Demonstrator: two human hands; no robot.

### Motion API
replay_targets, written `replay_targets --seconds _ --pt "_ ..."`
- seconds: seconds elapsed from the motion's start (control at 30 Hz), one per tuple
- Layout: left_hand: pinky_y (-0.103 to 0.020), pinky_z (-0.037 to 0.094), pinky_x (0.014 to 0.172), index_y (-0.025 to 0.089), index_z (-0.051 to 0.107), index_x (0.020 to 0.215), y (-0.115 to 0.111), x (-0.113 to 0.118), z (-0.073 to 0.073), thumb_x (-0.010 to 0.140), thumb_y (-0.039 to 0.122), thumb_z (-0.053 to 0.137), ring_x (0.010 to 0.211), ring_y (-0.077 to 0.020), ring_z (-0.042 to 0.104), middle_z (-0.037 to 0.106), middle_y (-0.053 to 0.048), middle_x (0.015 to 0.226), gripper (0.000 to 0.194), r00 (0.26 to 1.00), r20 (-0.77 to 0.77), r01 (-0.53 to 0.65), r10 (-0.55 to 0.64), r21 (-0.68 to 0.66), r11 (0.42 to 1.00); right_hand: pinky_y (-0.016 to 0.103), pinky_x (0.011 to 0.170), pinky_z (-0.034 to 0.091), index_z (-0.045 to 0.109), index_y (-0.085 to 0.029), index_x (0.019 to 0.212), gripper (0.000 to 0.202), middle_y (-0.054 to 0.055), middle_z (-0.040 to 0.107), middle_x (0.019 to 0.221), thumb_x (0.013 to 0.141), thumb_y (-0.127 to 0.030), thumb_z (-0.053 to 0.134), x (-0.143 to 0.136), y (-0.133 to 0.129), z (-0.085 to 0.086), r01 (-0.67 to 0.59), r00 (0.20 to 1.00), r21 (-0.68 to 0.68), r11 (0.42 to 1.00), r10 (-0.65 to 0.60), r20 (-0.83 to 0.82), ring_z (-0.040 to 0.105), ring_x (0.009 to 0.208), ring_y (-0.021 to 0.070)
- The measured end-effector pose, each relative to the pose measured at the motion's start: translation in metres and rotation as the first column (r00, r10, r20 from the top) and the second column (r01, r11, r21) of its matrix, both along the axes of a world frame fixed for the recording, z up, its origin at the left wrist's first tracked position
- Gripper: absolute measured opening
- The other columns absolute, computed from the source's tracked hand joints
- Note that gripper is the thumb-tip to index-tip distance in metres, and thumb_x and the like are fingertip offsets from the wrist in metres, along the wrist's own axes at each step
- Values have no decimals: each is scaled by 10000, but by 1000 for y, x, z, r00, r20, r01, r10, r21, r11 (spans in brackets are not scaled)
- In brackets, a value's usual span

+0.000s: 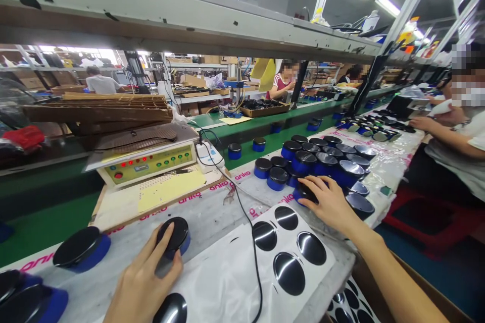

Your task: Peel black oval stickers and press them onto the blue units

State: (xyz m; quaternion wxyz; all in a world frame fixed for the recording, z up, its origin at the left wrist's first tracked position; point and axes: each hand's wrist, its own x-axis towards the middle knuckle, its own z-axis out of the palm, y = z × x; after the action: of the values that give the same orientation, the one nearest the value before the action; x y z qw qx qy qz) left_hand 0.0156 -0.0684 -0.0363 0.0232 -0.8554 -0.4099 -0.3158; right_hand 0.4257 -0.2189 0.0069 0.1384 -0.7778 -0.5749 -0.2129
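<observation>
My left hand [146, 275] has its fingers round a short blue cylinder with a black top [179, 232], which stands on the plastic-covered table. At the near edge of the cluster, my right hand [329, 204] grips another blue cylinder with a black top [305, 193]; the fingers partly cover it. Between my hands lies a white sheet [223, 262] with several glossy black discs [289, 273] on it, and a thin black cable crosses it. Beyond my right hand, several more blue cylinders [304, 161] stand packed together.
More cylinders [81, 250] stand at the left. A control box [147, 161] with lit red lights and a white power strip [209, 156] sit behind. A green conveyor [242, 166] runs past under a long shelf [189, 20]. A co-worker [464, 126] is at the right.
</observation>
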Motion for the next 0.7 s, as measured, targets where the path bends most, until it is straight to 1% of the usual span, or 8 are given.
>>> replay_targets --seconds 0.13,0.2,0.27,0.37,0.47,0.57,0.63,0.7 --pt "-262 581 529 365 420 1376 0 -2 -2 874 394 527 520 -128 657 578 -92 1301 514 999 11 35 -34 -65 997 575 999 320 584 -167 1208 382 146 459 1380 905 -379 492 -22 34 37 -38 998 3 999 38 56 293 1286 381" --pt "-273 578 522 371 408 1382 0 -3 -4 878 384 519 390 -80 560 577 -103 1296 516 1000 9 24 -23 -92 995 538 1045 292 542 -190 1262 381 128 442 1400 936 -374 467 -35 76 61 -87 994 -36 996 90 68 285 1317 335" --pt "-278 577 515 369 404 1386 1 -3 -6 873 370 515 384 -80 551 579 -105 1292 526 1000 3 26 -25 -106 994 514 1006 357 527 -192 1256 375 105 484 1343 924 -367 522 -44 128 75 -129 989 -123 984 136 53 417 1247 285" --pt "-265 577 500 368 437 1366 2 -4 -7 859 352 519 486 -123 635 578 -86 1298 514 1000 27 12 -10 -98 995 459 895 475 531 -177 1234 368 93 537 1261 914 -354 562 -51 201 76 -150 988 -248 957 154 -2 560 1081 235" --pt "-235 575 487 385 469 1332 0 -4 -6 860 375 524 636 -160 700 564 -43 1320 475 998 64 16 -9 -102 995 414 825 519 543 -164 1211 346 87 574 1195 916 -342 565 -56 245 67 -174 985 -328 928 165 -55 602 992 207" --pt "-295 613 637 367 441 1335 -4 -1 -3 872 444 495 951 -238 690 528 -24 1352 472 997 71 -2 13 -146 989 412 825 518 553 -161 1194 330 83 582 1179 916 -339 566 -59 246 70 -188 982 -346 919 174 -71 603 987 204" --pt "-408 590 818 339 408 1338 -5 2 -2 876 492 472 1149 -286 593 457 -29 1416 491 998 60 -19 32 -202 979 438 860 495 548 -166 1204 351 87 571 1201 914 -363 563 -54 221 79 -179 984 -321 930 169 -59 588 1024 217" --pt "-480 532 921 308 384 1330 -2 5 -4 888 502 450 1228 -301 526 401 -47 1458 487 998 57 -1 17 -263 965 455 893 465 527 -177 1241 416 91 569 1208 910 -427 547 -43 178 88 -144 990 -273 951 138 -40 569 1058 233"
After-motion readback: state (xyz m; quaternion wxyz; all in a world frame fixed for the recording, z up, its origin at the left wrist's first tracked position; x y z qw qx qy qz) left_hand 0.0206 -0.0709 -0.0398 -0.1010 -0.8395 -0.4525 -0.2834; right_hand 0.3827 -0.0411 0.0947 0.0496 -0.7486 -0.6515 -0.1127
